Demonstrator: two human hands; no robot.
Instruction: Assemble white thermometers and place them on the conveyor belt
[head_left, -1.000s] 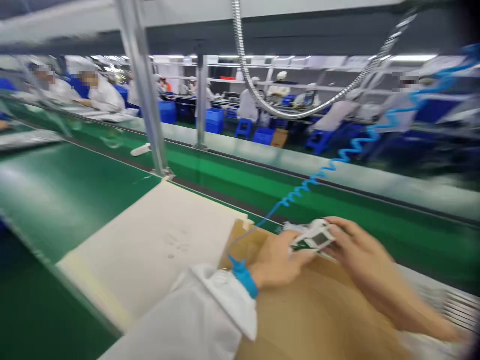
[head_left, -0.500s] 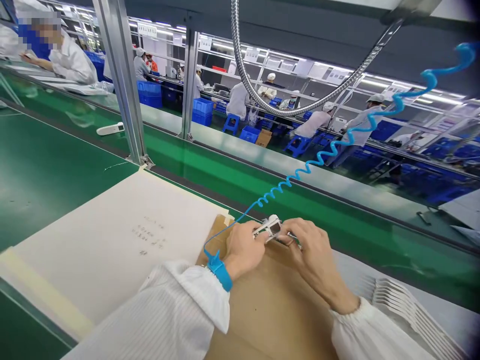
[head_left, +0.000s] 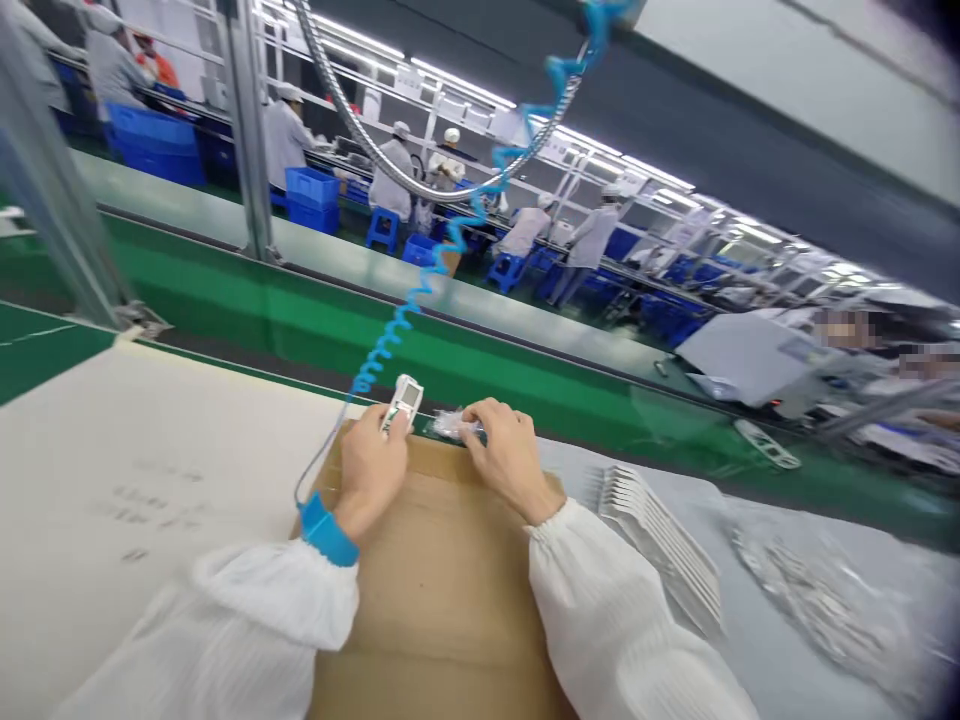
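My left hand [head_left: 373, 462], with a blue strap [head_left: 328, 530] round its wrist, grips a small white device housing [head_left: 406, 397]. The housing stands tilted up and shows a dark little screen and a bit of green circuit board. To the right, my right hand [head_left: 506, 450] has its fingers curled at a crumpled clear plastic bag [head_left: 448, 425]. What lies in the bag is too blurred to tell. A brown cardboard sheet [head_left: 435, 590] lies beneath both hands.
A row of white plastic housings [head_left: 664, 545] lies right of my right arm, beside a clear bag of white parts [head_left: 832, 590]. A marked white sheet [head_left: 225, 440] is at left. The coiled blue cord [head_left: 409, 310] rises from my strap. A green conveyor belt [head_left: 525, 370] runs behind.
My right hand has left the device housing and is now at the plastic bag. The left hand still holds the housing, turned more upright. The view has swung right.
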